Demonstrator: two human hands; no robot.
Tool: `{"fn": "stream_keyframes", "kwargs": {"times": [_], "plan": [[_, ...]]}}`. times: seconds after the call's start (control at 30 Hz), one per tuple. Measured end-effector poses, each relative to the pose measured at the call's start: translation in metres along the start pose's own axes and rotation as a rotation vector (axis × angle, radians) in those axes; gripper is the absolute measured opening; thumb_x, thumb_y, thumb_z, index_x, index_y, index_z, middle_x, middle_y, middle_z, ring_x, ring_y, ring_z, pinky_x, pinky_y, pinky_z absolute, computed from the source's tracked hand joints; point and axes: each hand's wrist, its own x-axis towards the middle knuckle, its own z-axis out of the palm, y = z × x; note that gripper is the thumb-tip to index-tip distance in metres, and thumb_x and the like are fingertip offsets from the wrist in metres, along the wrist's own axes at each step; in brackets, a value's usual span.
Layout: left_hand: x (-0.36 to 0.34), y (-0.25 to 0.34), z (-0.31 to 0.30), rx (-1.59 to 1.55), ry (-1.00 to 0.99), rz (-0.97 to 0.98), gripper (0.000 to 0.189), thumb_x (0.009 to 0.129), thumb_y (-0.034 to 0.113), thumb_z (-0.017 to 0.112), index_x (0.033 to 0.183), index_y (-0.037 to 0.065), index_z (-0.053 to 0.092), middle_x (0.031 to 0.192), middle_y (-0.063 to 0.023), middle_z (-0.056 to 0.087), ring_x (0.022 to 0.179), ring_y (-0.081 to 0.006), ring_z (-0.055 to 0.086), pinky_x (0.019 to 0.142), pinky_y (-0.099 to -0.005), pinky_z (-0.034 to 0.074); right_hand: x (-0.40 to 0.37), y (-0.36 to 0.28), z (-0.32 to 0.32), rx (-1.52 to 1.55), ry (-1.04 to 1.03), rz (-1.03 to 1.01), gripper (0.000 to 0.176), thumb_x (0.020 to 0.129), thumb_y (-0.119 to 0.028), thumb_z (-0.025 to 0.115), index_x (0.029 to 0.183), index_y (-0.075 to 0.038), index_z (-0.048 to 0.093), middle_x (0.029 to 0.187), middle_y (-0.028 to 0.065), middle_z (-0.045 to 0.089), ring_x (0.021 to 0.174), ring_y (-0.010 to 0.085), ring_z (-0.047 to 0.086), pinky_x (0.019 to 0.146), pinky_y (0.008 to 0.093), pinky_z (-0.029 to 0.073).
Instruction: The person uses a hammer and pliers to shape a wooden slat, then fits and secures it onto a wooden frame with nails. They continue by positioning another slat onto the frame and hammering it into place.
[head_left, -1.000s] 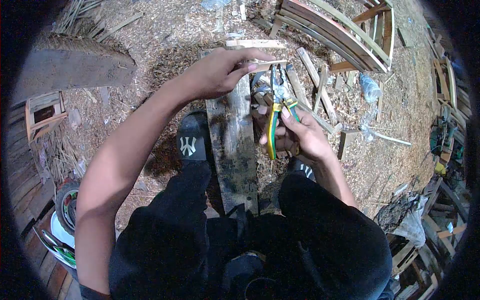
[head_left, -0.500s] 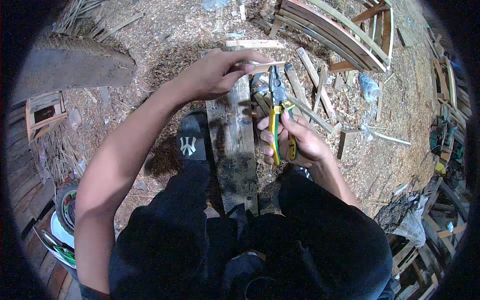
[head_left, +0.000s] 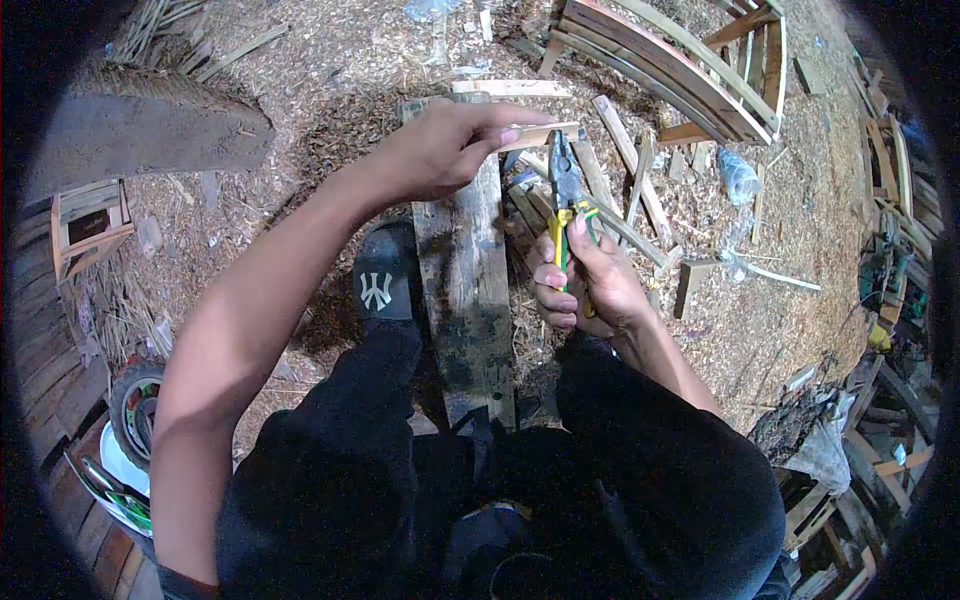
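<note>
My left hand (head_left: 450,148) pinches a short, thin strip of wood (head_left: 545,135) between thumb and fingers, above the far end of a worn plank (head_left: 465,290). In my right hand (head_left: 590,275) is a pair of pliers (head_left: 565,185) with yellow and green handles, fingers wrapped round them. The plier jaws point away from me and meet the right end of the strip. Whether they grip a nail or the wood edge is too small to tell.
Offcuts (head_left: 635,170) lie on the sawdust floor right of the plank. A curved slatted wooden frame (head_left: 670,65) stands at the back right, near a plastic bottle (head_left: 738,175). At left are a thick timber (head_left: 160,130) and a small wooden frame (head_left: 90,230).
The pliers have shifted slightly right along with the strip, and their handles have come closer together. My left hand has stayed nearly in place, still holding the strip.
</note>
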Motion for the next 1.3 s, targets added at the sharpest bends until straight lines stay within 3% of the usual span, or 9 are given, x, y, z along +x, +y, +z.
{"fn": "stream_keyframes", "kwargs": {"times": [0.27, 0.33, 0.4, 0.5, 0.57, 0.73, 0.87, 1.13, 1.3], "plan": [[-0.004, -0.032, -0.019, 0.08, 0.104, -0.229, 0.036, 0.104, 0.018, 0.055, 0.138, 0.021, 0.064, 0.121, -0.014, 0.073, 0.104, -0.03, 0.072, 0.096, -0.0427, 0.054, -0.001, 0.002, 0.003, -0.336, 0.108, -0.215, 0.045, 0.108, -0.048, 0.047, 0.099, -0.005, 0.055, 0.072, 0.0052, 0.051, 0.052, 0.0123, 0.044, 0.045, 0.0278, 0.037], [-0.017, -0.051, -0.034, 0.199, 0.002, -0.272, 0.036, 0.104, 0.021, 0.055, 0.14, 0.02, 0.062, 0.124, -0.0145, 0.072, 0.108, -0.0298, 0.071, 0.099, -0.0439, 0.054, -0.001, -0.003, 0.0, -0.426, 0.09, -0.225, 0.045, 0.109, -0.044, 0.048, 0.096, -0.002, 0.056, 0.07, 0.0061, 0.052, 0.053, 0.0126, 0.045, 0.046, 0.0285, 0.037], [-0.024, -0.052, -0.036, 0.205, 0.022, -0.133, 0.037, 0.105, 0.024, 0.056, 0.141, 0.021, 0.06, 0.124, -0.0166, 0.071, 0.111, -0.0303, 0.071, 0.097, -0.0443, 0.055, 0.005, -0.005, -0.008, -0.366, 0.109, -0.185, 0.046, 0.108, -0.045, 0.048, 0.1, 0.0, 0.058, 0.071, 0.0072, 0.056, 0.054, 0.0146, 0.051, 0.046, 0.0293, 0.04], [-0.03, -0.03, -0.03, 0.175, 0.08, -0.096, 0.039, 0.105, 0.024, 0.056, 0.143, 0.023, 0.058, 0.123, -0.0184, 0.071, 0.113, -0.0323, 0.07, 0.097, -0.0434, 0.056, 0.013, 0.0, -0.02, -0.433, 0.095, -0.082, 0.045, 0.109, -0.039, 0.05, 0.127, 0.0, 0.062, 0.08, 0.0079, 0.067, 0.065, 0.0169, 0.068, 0.061, 0.0313, 0.056], [-0.026, -0.007, -0.024, 0.177, -0.012, -0.272, 0.042, 0.103, 0.008, 0.055, 0.143, 0.018, 0.057, 0.133, -0.0164, 0.067, 0.122, -0.0329, 0.066, 0.104, -0.0404, 0.051, 0.016, 0.006, -0.017, -0.473, 0.103, -0.09, 0.043, 0.109, -0.037, 0.049, 0.127, 0.0, 0.062, 0.079, 0.0069, 0.067, 0.066, 0.0173, 0.068, 0.062, 0.0313, 0.057], [-0.013, -0.003, -0.021, 0.153, -0.094, -0.238, 0.052, 0.096, -0.002, 0.054, 0.143, 0.02, 0.056, 0.13, -0.0168, 0.068, 0.123, -0.0336, 0.065, 0.103, -0.0404, 0.052, 0.021, 0.001, -0.009, -0.604, 0.092, -0.126, 0.041, 0.11, -0.033, 0.048, 0.132, 0.001, 0.056, 0.087, 0.0147, 0.073, 0.074, 0.0223, 0.072, 0.066, 0.0333, 0.059], [-0.009, 0.0, -0.018, 0.108, -0.085, -0.183, 0.057, 0.092, -0.007, 0.052, 0.142, 0.02, 0.057, 0.129, -0.0169, 0.069, 0.122, -0.0316, 0.066, 0.103, -0.0419, 0.053, 0.015, -0.003, -0.004, -0.407, 0.086, -0.139, 0.043, 0.111, -0.031, 0.048, 0.131, 0.005, 0.057, 0.095, 0.0136, 0.07, 0.085, 0.024, 0.074, 0.076, 0.0344, 0.06], [-0.007, 0.004, -0.018, 0.097, -0.092, -0.201, 0.049, 0.097, 0.002, 0.056, 0.141, 0.024, 0.059, 0.126, -0.0167, 0.07, 0.119, -0.0309, 0.068, 0.1, -0.042, 0.054, 0.017, -0.014, -0.011, -0.592, 0.012, -0.157, 0.051, 0.112, -0.039, 0.039, 0.135, 0.002, 0.057, 0.088, 0.0157, 0.074, 0.085, 0.0252, 0.074, 0.077, 0.0379, 0.06], [-0.007, 0.007, -0.017, 0.159, -0.063, -0.182, 0.054, 0.095, 0.001, 0.057, 0.142, 0.028, 0.059, 0.109, -0.0184, 0.074, 0.095, -0.0267, 0.076, 0.084, -0.0385, 0.057, 0.019, -0.007, -0.017, -0.431, 0.002, -0.113, 0.054, 0.111, -0.042, 0.04, 0.136, 0.002, 0.057, 0.086, 0.0135, 0.072, 0.078, 0.0225, 0.072, 0.073, 0.0376, 0.059]]}}
